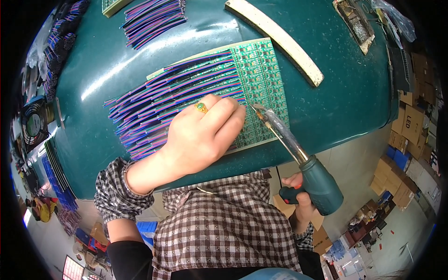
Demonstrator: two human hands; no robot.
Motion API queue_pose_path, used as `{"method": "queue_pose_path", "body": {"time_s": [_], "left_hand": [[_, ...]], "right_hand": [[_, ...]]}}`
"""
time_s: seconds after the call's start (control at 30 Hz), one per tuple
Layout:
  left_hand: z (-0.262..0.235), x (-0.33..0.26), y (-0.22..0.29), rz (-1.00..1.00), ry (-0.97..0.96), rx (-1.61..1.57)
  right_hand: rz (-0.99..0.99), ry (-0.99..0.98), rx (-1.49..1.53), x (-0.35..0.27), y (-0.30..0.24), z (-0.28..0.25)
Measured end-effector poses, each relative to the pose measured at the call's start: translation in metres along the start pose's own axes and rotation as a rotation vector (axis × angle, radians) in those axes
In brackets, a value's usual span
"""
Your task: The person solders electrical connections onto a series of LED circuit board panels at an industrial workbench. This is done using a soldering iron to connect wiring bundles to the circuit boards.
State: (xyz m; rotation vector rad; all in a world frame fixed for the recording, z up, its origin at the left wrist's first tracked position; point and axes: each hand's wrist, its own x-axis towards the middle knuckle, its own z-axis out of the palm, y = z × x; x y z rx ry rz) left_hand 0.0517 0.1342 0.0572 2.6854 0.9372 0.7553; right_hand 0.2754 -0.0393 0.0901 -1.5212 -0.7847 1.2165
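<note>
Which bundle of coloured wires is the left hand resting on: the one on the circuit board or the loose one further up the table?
The wires on the green circuit board: the left hand presses on those wires. The loose bundle lies untouched at the far edge.

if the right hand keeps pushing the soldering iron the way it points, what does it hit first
Most likely the green circuit board: the soldering iron in the right hand has its tip at the board, right beside the left hand's fingertips. Depth is unclear.

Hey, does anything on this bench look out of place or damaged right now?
Nothing stands out. The left hand presses the coloured wires flat on the green circuit board, the right hand holds the soldering iron with its tip at the board, and the spare wire bundle lies tidy.
</note>
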Motion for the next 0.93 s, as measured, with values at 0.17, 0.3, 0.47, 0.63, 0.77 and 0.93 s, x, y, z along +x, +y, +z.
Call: {"method": "queue_pose_path", "body": {"time_s": [0.17,0.3,0.47,0.63,0.77,0.93], "left_hand": [[0.004,-0.001,-0.002,0.029,0.034,-0.033],[0.001,-0.001,0.005,0.017,0.035,0.005],[0.002,0.000,0.006,0.005,0.037,0.002],[0.002,0.001,0.005,0.007,0.040,-0.002],[0.000,0.001,0.006,-0.002,0.027,0.002],[0.001,0.001,0.006,0.002,0.029,0.005]], "right_hand": [[0.000,0.006,0.008,-0.001,0.001,-0.001],[0.001,0.000,0.001,-0.002,0.002,-0.003],[0.017,0.008,0.014,-0.002,0.003,-0.004],[0.006,-0.011,-0.002,0.000,0.005,-0.005],[-0.007,0.001,-0.009,0.000,0.005,-0.004],[0.013,-0.016,0.029,-0.004,0.010,-0.005]]}}
